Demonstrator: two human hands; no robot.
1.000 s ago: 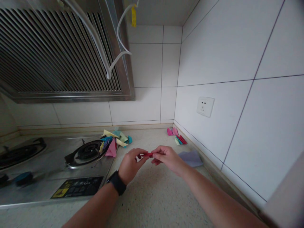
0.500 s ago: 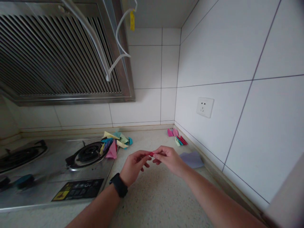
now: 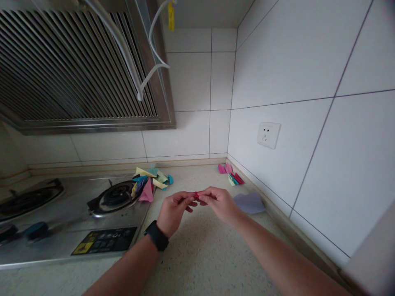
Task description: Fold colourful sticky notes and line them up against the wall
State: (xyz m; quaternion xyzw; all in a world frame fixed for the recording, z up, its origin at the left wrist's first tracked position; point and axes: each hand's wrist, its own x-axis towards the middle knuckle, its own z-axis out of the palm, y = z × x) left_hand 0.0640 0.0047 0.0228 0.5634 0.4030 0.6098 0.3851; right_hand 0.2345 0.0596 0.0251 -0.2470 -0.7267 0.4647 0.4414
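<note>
Both of my hands meet above the speckled countertop (image 3: pixel 200 255) and pinch one small folded red paper (image 3: pixel 195 195) between their fingertips. My left hand (image 3: pixel 173 210), with a black watch on its wrist, grips the paper's left end. My right hand (image 3: pixel 218 203) grips its right end. Most of the paper is hidden by my fingers. A lilac paper sheet (image 3: pixel 249 203) lies flat just right of my right hand.
A pile of coloured folded papers (image 3: pixel 149 183) lies at the edge of the gas hob (image 3: pixel 74 209). A smaller pink, red and green batch (image 3: pixel 231 174) sits by the tiled corner. A range hood (image 3: pixel 74 70) hangs over the hob. A wall socket (image 3: pixel 268 135) is on the right wall.
My fingertips have drawn closer together, so less of the red paper shows than a second ago. The hands stay in about the same spot; the view shifted slightly.
</note>
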